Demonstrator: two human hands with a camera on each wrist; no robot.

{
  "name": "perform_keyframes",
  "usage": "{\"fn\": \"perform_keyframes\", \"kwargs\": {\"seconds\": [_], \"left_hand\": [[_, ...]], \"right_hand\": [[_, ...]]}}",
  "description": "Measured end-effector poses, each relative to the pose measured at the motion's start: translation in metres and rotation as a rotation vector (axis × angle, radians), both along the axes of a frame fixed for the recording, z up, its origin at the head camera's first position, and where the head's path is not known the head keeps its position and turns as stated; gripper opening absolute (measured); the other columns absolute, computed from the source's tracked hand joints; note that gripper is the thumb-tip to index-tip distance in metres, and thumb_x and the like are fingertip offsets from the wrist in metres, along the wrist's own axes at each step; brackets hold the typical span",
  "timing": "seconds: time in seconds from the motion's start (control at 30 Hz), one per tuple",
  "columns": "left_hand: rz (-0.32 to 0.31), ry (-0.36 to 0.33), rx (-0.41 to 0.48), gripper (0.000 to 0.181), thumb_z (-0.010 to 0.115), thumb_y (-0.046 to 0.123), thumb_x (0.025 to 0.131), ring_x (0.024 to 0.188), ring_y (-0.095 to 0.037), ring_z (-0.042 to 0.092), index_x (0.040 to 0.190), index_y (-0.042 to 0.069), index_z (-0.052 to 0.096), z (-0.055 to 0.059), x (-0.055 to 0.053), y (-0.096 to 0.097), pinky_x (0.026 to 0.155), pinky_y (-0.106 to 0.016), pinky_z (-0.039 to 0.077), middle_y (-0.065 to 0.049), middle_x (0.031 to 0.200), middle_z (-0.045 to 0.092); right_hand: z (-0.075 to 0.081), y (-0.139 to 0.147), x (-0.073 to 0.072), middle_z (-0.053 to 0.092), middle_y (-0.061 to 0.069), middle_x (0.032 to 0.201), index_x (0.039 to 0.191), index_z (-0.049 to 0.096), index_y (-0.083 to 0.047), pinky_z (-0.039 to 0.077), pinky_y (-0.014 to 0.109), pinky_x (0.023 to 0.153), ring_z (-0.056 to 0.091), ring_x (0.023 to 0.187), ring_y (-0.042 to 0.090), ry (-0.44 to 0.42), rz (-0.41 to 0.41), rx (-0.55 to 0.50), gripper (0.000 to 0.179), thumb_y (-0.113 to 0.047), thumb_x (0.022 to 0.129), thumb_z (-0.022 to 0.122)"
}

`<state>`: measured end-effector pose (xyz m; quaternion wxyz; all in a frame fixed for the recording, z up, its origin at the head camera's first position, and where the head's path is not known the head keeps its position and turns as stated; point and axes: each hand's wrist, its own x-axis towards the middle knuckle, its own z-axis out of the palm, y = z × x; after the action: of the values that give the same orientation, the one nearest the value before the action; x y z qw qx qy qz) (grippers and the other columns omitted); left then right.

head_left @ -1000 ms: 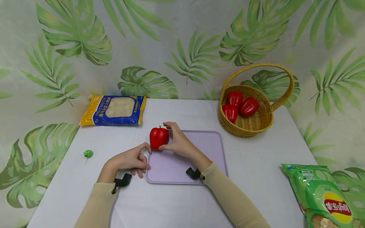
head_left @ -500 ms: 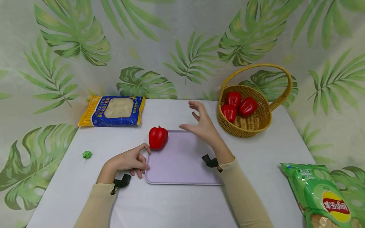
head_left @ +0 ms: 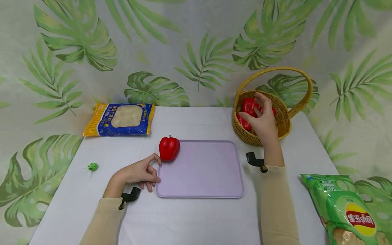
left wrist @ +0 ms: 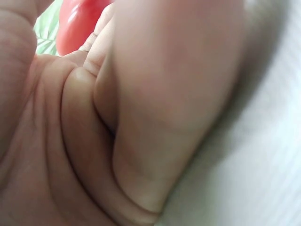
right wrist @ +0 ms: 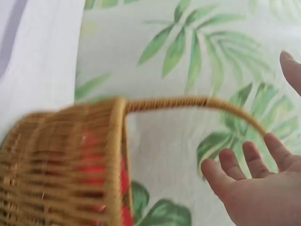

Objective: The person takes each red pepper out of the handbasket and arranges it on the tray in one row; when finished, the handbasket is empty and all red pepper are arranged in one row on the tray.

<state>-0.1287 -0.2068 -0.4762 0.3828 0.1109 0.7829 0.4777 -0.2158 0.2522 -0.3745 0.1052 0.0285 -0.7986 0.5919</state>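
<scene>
My left hand (head_left: 139,173) rests at the left rim of a lilac tray (head_left: 199,170), fingers loosely bent and fingertips right at the edge. Just beyond its index finger, a red bell pepper (head_left: 169,149) with a green stem stands upright at the tray's far left corner. In the left wrist view part of that red pepper (left wrist: 77,26) shows past the fingers. My right hand (head_left: 263,117) reaches over the wicker basket (head_left: 252,137), thumb and fingers spread with nothing between them. Red peppers (head_left: 246,125) lie inside, partly hidden by this hand; the right wrist view shows basket (right wrist: 61,165) and hand (right wrist: 268,188) apart.
The basket's tall arched handle (head_left: 308,92) rises beside the right hand. A blue and yellow orecchiette bag (head_left: 122,119) lies at the back left, a small green piece (head_left: 93,166) at left. A green chip bag (head_left: 346,207) occupies the front right. A leaf-patterned cloth (head_left: 208,68) hangs behind.
My right hand let go of the red bell pepper at the tray's corner and moved right, over the basket. The left hand stayed at the tray's rim.
</scene>
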Motion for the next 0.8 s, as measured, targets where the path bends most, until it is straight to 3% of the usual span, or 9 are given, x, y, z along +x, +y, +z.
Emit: {"fn": "perform_keyframes", "kwargs": {"seconds": [0.2,0.53,0.8], "left_hand": [[-0.004,0.001,0.006,0.059,0.081,0.022,0.095,0.065,-0.022,0.078,0.135,0.012,0.039,0.001,-0.001,0.0,0.051,-0.023,0.053,-0.007,0.08,0.075],[-0.002,-0.001,0.007,0.059,0.081,0.022,0.094,0.064,-0.022,0.077,0.134,0.013,0.039,0.0,-0.001,0.001,0.051,-0.023,0.053,-0.007,0.08,0.075],[-0.004,0.008,0.014,0.059,0.081,0.022,0.095,0.064,-0.022,0.077,0.135,0.012,0.039,0.001,0.001,0.0,0.051,-0.023,0.052,-0.006,0.079,0.075]], "right_hand": [[-0.018,0.03,-0.012,0.033,0.002,0.17,0.164,0.03,-0.027,0.032,0.051,0.13,0.029,0.159,0.028,-0.075,-0.051,0.006,0.089,-0.028,0.092,0.083],[-0.039,0.048,-0.023,0.024,0.016,0.174,0.169,0.018,-0.019,0.024,0.054,0.132,0.024,0.161,0.037,-0.226,0.011,0.076,0.097,-0.029,0.095,0.08],[-0.043,0.048,-0.026,0.023,0.014,0.175,0.17,0.013,-0.022,0.038,0.062,0.124,0.026,0.159,0.04,-0.316,0.064,0.113,0.098,-0.033,0.097,0.078]]}}
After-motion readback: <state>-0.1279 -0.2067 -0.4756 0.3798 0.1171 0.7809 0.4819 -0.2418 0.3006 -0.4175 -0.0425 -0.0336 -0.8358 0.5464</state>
